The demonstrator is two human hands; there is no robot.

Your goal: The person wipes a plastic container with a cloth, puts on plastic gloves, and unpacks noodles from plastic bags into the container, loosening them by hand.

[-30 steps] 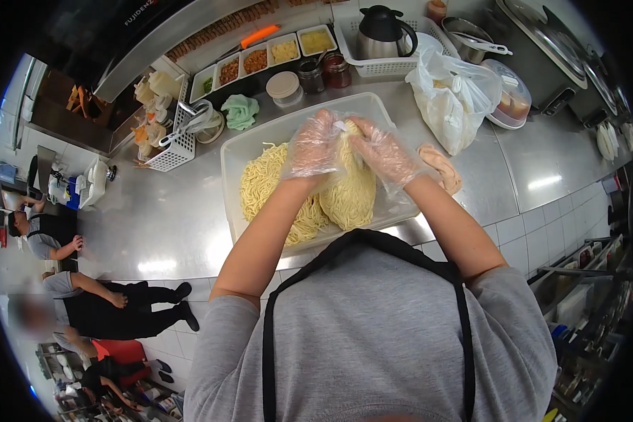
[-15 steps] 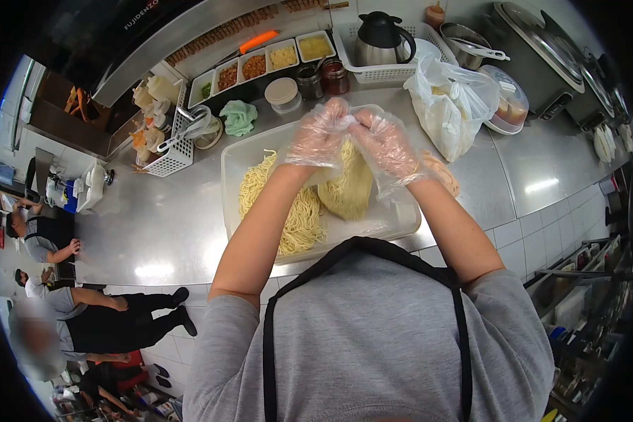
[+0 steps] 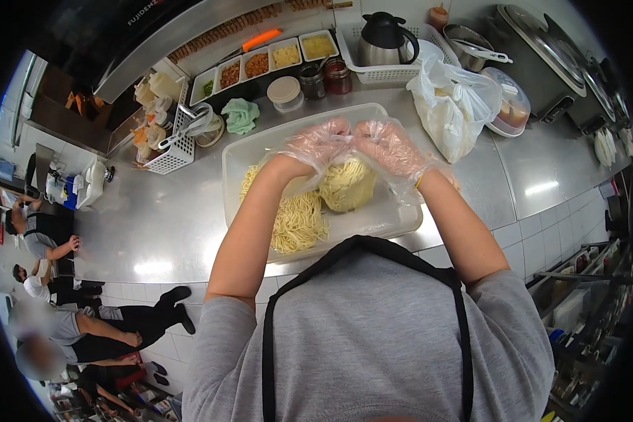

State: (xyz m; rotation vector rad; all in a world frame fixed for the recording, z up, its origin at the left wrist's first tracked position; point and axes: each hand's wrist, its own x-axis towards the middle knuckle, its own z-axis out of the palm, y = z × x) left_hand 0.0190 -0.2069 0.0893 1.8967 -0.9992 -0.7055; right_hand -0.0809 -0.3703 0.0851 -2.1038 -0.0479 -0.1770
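A clear plastic bag of noodles rests at the middle of a translucent plastic tub. My left hand, in a clear disposable glove, is closed on the bag's upper edge. Beside it, my right hand, gloved the same way, grips the other side of that edge with curled fingers. Both fists are close together over the tub's far part, and the fingertips are partly hidden. Loose yellow noodles lie in the tub to the left of the bag, partly behind my left forearm.
Behind the tub stand a round lidded container, two jars, a green cloth and trays of toppings. On the right are a white plastic bag and a lidded container. A white basket holds bottles. Other people stand at far left.
Both hands have come down and toward me, turning slightly apart. The bag of noodles, previously stretched upright beneath them, now sits lower and rounder in the tub.
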